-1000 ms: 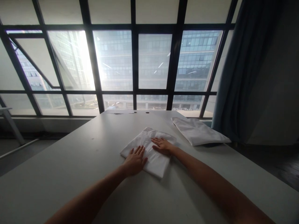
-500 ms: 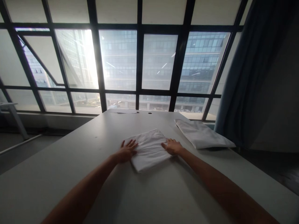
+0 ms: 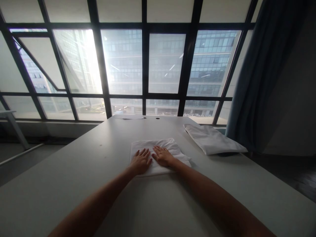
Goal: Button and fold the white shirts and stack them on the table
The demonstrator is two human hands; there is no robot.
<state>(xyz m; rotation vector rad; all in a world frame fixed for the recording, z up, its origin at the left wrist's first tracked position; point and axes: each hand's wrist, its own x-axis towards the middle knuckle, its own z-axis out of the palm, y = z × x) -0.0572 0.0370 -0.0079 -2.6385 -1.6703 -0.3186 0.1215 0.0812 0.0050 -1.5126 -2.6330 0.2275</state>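
A folded white cloth [image 3: 170, 146] lies flat on the grey table [image 3: 74, 177], a little beyond the middle. My left hand [image 3: 140, 162] rests palm down on its near left part, fingers stretched out. My right hand [image 3: 162, 155] lies flat beside it on the cloth's middle, fingers spread toward the window. The two hands almost touch. Neither hand grips anything.
A second folded white cloth [image 3: 212, 140] lies at the table's far right edge, next to a dark blue curtain [image 3: 256, 75]. A large window with dark frames [image 3: 145, 65] stands behind the table. Part of another table [image 3: 7, 115] shows at the far left.
The cloth has been turned so its edges lie square to me. Both hands moved from its left and right sides onto its top, close together.
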